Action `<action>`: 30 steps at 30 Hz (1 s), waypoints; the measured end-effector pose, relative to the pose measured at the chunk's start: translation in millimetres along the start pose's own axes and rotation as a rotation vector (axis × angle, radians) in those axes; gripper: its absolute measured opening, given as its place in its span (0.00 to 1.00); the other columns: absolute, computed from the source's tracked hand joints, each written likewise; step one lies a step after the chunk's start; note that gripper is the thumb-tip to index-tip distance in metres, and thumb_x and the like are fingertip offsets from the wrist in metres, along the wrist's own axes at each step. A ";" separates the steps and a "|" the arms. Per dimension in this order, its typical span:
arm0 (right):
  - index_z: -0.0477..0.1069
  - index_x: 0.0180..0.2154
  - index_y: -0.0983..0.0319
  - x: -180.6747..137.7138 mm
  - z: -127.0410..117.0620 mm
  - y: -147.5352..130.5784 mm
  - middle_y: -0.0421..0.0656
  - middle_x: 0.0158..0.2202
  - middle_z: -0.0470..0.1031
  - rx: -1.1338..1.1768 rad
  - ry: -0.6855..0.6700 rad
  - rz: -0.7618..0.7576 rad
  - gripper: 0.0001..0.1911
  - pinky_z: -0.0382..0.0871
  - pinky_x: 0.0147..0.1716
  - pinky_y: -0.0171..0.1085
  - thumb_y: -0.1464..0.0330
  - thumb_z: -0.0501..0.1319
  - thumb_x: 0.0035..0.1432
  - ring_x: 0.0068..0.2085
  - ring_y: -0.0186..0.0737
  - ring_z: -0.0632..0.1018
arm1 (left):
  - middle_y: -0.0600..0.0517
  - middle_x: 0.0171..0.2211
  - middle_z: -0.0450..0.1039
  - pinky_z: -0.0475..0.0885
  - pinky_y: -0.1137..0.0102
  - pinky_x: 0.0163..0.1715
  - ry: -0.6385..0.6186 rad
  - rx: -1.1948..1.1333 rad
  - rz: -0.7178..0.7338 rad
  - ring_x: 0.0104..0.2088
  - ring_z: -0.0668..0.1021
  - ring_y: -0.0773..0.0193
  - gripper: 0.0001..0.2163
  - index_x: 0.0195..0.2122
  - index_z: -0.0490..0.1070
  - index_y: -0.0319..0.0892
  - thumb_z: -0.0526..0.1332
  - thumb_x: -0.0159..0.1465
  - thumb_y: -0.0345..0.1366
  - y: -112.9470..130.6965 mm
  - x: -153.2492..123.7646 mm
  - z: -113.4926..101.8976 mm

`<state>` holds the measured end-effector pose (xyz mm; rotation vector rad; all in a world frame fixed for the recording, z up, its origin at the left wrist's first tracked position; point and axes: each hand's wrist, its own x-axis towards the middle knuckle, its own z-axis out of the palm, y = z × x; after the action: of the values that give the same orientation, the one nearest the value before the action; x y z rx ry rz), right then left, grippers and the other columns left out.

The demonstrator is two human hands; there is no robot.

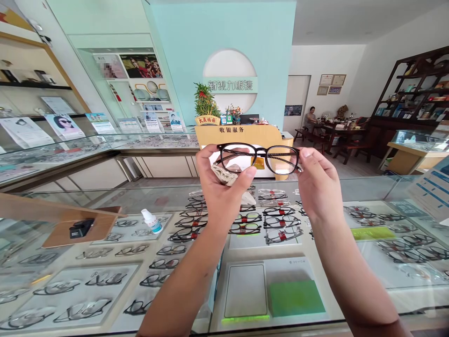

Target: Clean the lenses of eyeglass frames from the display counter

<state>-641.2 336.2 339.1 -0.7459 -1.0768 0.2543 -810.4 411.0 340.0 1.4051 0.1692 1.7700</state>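
I hold a pair of dark-framed glasses (261,158) up in front of me with both hands. My left hand (219,187) pinches the left lens rim, and a crumpled beige cloth (224,174) is tucked in its palm. My right hand (317,185) grips the frame's right end between thumb and fingers. Both hands hang above a glass display counter (368,187) with several rows of spectacle frames (266,220) under the glass.
A small white dropper bottle (152,221) lies on the glass at the left, next to a wooden stand (63,220). A wooden cashier desk (242,135) with a potted plant stands behind. A person sits at a dark table (336,131) far right.
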 end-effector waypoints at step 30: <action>0.89 0.42 0.42 3.6 -8.0 -11.6 0.38 0.47 0.88 -0.340 -0.218 -0.371 0.05 0.78 0.59 0.60 0.60 0.75 0.64 0.52 0.53 0.85 | 0.54 0.30 0.72 0.51 0.83 0.12 -0.220 -0.418 -1.129 0.19 0.68 0.76 0.26 0.39 0.71 0.42 0.81 0.58 0.54 -4.6 10.0 6.9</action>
<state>-634.4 326.2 347.2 -0.8141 -1.4633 -0.1738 -802.2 418.0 347.3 0.8751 0.3604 0.6545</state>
